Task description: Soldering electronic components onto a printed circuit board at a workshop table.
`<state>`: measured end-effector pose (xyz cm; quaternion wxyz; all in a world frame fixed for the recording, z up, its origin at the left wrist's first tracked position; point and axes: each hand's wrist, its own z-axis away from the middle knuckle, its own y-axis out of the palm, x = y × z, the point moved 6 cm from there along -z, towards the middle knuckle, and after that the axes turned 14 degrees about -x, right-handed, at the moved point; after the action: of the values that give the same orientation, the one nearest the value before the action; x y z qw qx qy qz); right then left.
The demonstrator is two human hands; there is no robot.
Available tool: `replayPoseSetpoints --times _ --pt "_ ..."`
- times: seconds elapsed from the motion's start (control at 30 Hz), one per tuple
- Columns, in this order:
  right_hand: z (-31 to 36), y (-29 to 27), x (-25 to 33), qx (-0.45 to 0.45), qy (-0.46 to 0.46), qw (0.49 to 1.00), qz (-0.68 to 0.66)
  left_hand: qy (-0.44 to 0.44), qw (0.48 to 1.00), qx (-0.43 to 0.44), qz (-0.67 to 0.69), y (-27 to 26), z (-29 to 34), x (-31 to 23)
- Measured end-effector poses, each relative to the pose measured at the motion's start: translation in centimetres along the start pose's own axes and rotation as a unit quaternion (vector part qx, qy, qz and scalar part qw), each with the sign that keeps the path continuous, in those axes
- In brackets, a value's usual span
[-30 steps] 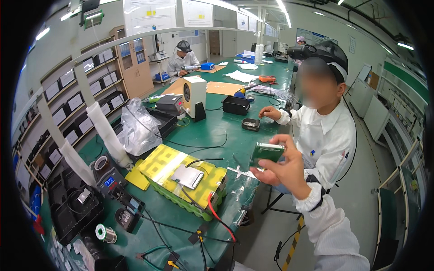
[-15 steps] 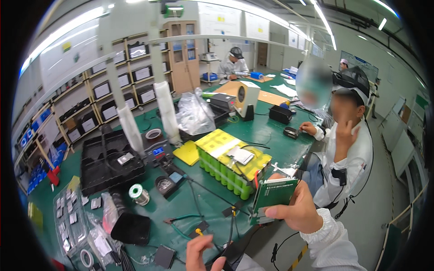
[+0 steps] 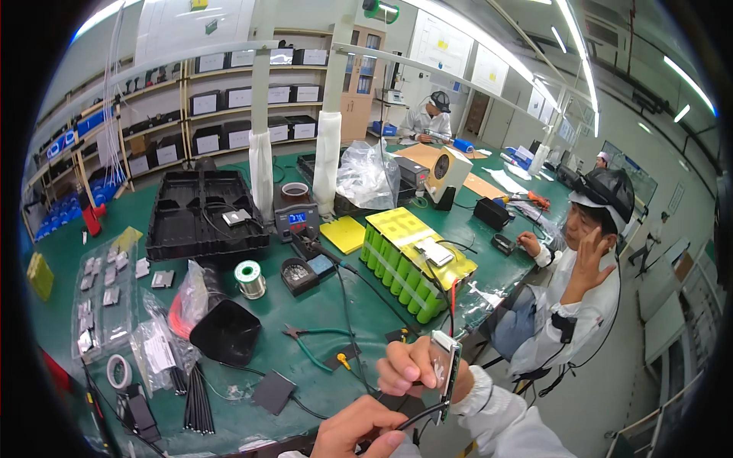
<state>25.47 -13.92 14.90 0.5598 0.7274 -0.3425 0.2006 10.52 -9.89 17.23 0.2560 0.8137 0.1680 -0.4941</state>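
My right hand (image 3: 408, 368) is closed around a green circuit board (image 3: 452, 365), now seen nearly edge-on above the near edge of the table. Just below it, my left hand (image 3: 359, 429) pinches a black cable (image 3: 424, 416) whose far end reaches the lower part of the board. Whether the cable is joined to the board cannot be made out. Beyond the board stands a green and yellow battery pack (image 3: 416, 263) with a small silver module (image 3: 434, 252) and red and black wires. Green-handled pliers (image 3: 311, 347) lie left of my hands.
A soldering station (image 3: 296, 221), a solder spool (image 3: 250, 280) and a black tray (image 3: 202, 217) stand on the green table. Black scoop (image 3: 225, 330), cable bundle (image 3: 198, 401) and module tray (image 3: 103, 294) lie left. A co-worker (image 3: 569, 305) sits at right, one hand raised to the head.
The board has turned from face-on to nearly edge-on and moved left and down. My left hand has come to it, now with the black cable. The view has swung left.
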Motion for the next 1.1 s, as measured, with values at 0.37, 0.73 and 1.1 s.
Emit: replayPoseSetpoints --times 0.37,0.73,1.1 --pt "0.1 -2.0 0.3 0.093 -0.091 0.989 0.072 0.021 0.997 -0.024 -0.077 0.9 0.6 -0.5" --pt "1.8 -0.6 3.5 0.088 -0.204 0.928 0.300 0.257 0.908 -0.040 -0.329 1.9 0.2 -0.2" --pt "3.0 -1.0 4.5 0.102 -0.299 0.859 0.402 0.312 0.870 0.064 -0.377 1.5 0.1 0.1"
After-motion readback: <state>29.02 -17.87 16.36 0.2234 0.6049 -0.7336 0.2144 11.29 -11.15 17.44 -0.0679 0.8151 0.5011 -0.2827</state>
